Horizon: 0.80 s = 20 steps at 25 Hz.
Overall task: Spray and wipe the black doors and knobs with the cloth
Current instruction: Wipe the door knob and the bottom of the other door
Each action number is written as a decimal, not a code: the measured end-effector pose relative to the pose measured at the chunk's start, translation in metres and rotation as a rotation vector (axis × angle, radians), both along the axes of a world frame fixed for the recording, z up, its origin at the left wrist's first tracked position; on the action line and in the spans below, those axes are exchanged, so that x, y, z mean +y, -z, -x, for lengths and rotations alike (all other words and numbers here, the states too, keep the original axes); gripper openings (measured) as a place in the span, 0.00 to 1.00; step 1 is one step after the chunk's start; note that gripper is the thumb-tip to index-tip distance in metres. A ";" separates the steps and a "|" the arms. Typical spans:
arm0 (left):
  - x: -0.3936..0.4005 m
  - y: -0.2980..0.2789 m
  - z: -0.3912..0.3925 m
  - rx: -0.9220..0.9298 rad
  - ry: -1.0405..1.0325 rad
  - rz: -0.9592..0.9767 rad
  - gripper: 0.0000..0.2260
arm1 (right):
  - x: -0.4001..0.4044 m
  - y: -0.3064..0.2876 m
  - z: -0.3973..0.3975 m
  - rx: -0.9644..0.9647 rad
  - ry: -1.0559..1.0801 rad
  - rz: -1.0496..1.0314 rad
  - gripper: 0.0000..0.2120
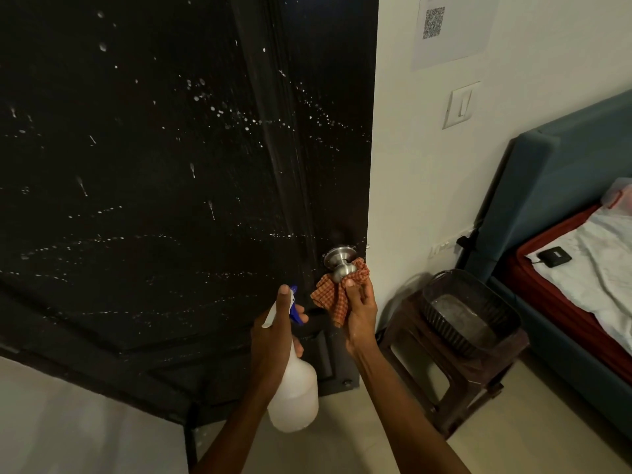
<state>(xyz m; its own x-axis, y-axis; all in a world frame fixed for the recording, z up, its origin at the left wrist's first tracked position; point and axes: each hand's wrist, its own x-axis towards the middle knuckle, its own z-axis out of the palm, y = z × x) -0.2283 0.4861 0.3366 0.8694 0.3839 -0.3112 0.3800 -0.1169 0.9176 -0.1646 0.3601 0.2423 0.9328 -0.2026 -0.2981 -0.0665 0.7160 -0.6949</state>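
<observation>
Pressing cloth [337, 292] against knob [343, 268], right hand [359, 313] apparently pinches it.

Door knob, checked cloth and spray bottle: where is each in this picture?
Door knob [343, 270]: head view, on its round steel ball.
Checked cloth [329, 295]: head view, on the fold hanging left of the right hand.
Spray bottle [295, 395]: head view, on its white body below the left hand.

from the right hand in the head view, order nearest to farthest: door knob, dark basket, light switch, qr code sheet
1. door knob: just above the right hand, against its cloth
2. dark basket: to the right, on the stool
3. light switch: up on the wall
4. qr code sheet: top of the wall
</observation>
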 end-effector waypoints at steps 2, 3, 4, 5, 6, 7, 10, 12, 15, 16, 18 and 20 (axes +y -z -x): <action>-0.002 0.000 -0.002 0.002 0.012 0.011 0.27 | 0.003 -0.005 -0.001 0.006 0.026 -0.011 0.19; -0.002 0.000 -0.003 0.001 0.013 0.013 0.26 | 0.005 -0.005 -0.001 0.013 0.034 -0.032 0.18; -0.002 0.000 -0.002 -0.004 0.013 0.015 0.26 | 0.005 -0.004 -0.002 0.024 0.035 -0.053 0.17; -0.002 -0.001 -0.002 -0.011 0.013 0.015 0.26 | 0.006 -0.003 -0.001 0.028 0.027 -0.075 0.18; -0.003 -0.001 -0.001 -0.018 0.012 0.015 0.26 | 0.006 -0.003 -0.002 0.027 0.018 -0.084 0.19; -0.003 -0.002 -0.001 -0.020 0.011 0.016 0.27 | 0.006 -0.002 -0.002 0.016 0.013 -0.082 0.19; -0.005 -0.001 -0.002 -0.008 0.005 0.017 0.27 | 0.006 -0.004 -0.002 -0.005 0.018 0.025 0.22; -0.007 0.001 -0.003 0.005 0.002 0.025 0.25 | 0.004 -0.003 -0.002 -0.018 0.023 0.177 0.25; -0.011 0.002 -0.004 0.006 0.016 0.035 0.26 | -0.004 0.002 0.000 -0.071 -0.009 0.370 0.27; -0.013 0.002 -0.004 0.008 0.018 0.035 0.26 | -0.007 0.005 0.000 -0.077 -0.018 0.409 0.27; -0.015 0.001 -0.005 0.003 0.017 0.043 0.25 | -0.013 0.011 -0.002 -0.082 -0.030 0.449 0.26; -0.017 0.000 -0.005 0.000 0.014 0.046 0.25 | -0.017 0.020 -0.008 -0.060 -0.041 0.444 0.25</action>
<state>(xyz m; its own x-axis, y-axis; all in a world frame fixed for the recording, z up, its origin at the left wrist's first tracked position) -0.2232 0.4695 0.3367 0.8746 0.3573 -0.3278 0.3783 -0.0799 0.9222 -0.1570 0.3431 0.2227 0.9557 -0.2612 -0.1359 -0.0391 0.3448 -0.9379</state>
